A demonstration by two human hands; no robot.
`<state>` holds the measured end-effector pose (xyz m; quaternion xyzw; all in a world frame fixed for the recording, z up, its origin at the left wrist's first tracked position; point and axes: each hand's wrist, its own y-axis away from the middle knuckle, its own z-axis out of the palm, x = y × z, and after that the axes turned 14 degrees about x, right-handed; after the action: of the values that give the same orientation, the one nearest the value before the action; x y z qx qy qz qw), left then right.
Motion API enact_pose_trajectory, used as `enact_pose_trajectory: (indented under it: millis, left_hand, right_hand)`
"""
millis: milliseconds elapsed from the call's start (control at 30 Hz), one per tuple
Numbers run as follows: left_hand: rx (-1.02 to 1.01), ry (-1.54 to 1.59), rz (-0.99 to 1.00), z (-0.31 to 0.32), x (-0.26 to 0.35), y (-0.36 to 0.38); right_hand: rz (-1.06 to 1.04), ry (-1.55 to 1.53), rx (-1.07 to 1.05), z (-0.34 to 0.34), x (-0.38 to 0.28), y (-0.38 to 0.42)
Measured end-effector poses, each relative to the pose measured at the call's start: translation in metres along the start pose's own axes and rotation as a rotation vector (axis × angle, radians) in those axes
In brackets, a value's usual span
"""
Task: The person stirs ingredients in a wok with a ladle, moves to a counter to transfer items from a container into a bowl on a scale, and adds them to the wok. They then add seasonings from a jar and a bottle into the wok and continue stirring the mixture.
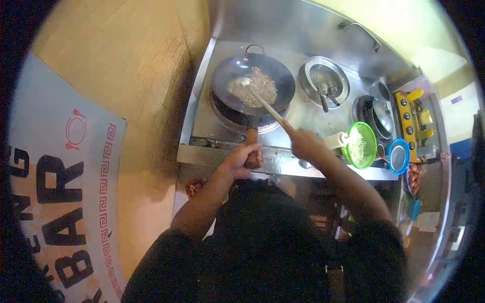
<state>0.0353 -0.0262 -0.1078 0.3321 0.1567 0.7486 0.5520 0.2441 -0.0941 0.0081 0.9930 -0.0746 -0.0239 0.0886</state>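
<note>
A dark wok sits over a burner on the steel stove, with a heap of brownish chopped food in it. My left hand is wrapped round the wok's wooden handle at the stove's front edge. In my right hand is the wooden grip of a long-handled wok ladle. Its metal head rests among the food near the middle of the wok. A green bowl with pale shredded or noodle-like food stands just right of my right hand, beside a whitish cylindrical thing.
Right of the wok is a metal basin with utensils in it. A lidded pan stands farther right, near a blue-rimmed strainer or bowl and a yellow burner unit. A wall borders the stove at left, with a printed banner.
</note>
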Motion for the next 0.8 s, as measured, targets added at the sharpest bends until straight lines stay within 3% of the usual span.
enact_pose_trajectory:
  millis: [133, 200, 267, 300, 367, 433, 467, 500, 600, 733, 767, 800]
  left_hand:
    - [-0.074, 0.210, -0.029, -0.016, -0.015, 0.022]
    - [-0.183, 0.218, -0.100, -0.050, -0.033, 0.018]
    - [-0.274, -0.113, -0.207, -0.136, -0.077, -0.023]
    - [-0.097, -0.085, -0.242, -0.143, -0.091, -0.013]
    - [-0.026, 0.068, -0.212, -0.163, -0.112, -0.019]
    - [-0.223, 0.307, -0.094, -0.201, -0.144, -0.056]
    - [-0.128, 0.254, 0.017, -0.208, -0.154, -0.064]
    - [-0.054, 0.227, 0.064, -0.212, -0.161, -0.078]
    - [0.102, 0.164, 0.092, -0.221, -0.182, -0.111]
    - [0.426, -0.259, 0.038, -0.226, -0.199, -0.162]
    - [0.466, -0.378, -0.017, -0.226, -0.198, -0.162]
    - [0.457, -0.461, -0.080, -0.222, -0.193, -0.156]
  right_hand:
    - [0.051, 0.160, -0.003, -0.009, 0.037, 0.017]
    - [0.090, -0.060, 0.029, -0.005, 0.046, -0.012]
    - [0.158, -0.228, -0.035, -0.005, 0.030, -0.031]
    - [-0.015, -0.060, -0.024, 0.004, 0.040, -0.021]
    - [-0.101, 0.121, -0.092, -0.031, 0.043, 0.017]
    - [-0.042, 0.192, -0.127, -0.040, 0.054, 0.020]
    - [0.017, 0.225, -0.130, -0.039, 0.061, 0.007]
    - [-0.066, 0.145, 0.045, -0.022, 0.077, -0.008]
    - [0.047, -0.051, -0.072, -0.003, 0.059, -0.059]
    - [-0.191, 0.191, -0.064, -0.028, 0.050, 0.015]
    - [-0.095, 0.294, -0.216, -0.052, 0.040, 0.020]
    - [-0.073, 0.346, -0.176, -0.046, 0.053, 0.017]
